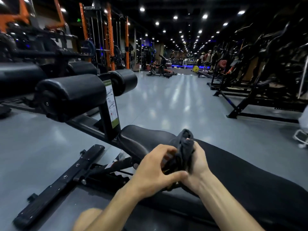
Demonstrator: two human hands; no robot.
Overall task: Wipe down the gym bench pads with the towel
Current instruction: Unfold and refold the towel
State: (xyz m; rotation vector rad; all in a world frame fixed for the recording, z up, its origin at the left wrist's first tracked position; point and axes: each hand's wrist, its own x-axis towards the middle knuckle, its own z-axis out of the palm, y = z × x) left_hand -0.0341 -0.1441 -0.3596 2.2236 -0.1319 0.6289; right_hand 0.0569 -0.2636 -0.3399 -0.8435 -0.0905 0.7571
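A grey gym floor (175, 104) runs away toward 12 o'clock under rows of ceiling lights, with dark weight machines (260, 67) lining the 2 o'clock side and orange-posted racks (110, 35) standing at 11 o'clock. At 10 o'clock two black roller pads (71, 94) sit on the bench's frame, and the upright post between them carries an instruction sticker (111, 104) with a green band and small diagrams; its writing is too small to read. A black steel base rail (61, 182) slants from 9 o'clock down toward 7 o'clock beside the bench. The black bench pad (241, 180) fills the lower right, its narrower seat section (141, 135) rising toward the post just above the hands. Both hands meet at the centre, low in the view, over the pad. The dark grey towel (185, 147) is bunched between them: the right hand (198, 165) has its fingers curled round the wad from the 3 o'clock side, a fingertip showing through the folds at the top, while the left hand (155, 170) grips the lower part from the 9 o'clock side, thumb stretched across to the right wrist. The bunched top of the towel stands clear of both hands, pointing toward 12 o'clock.
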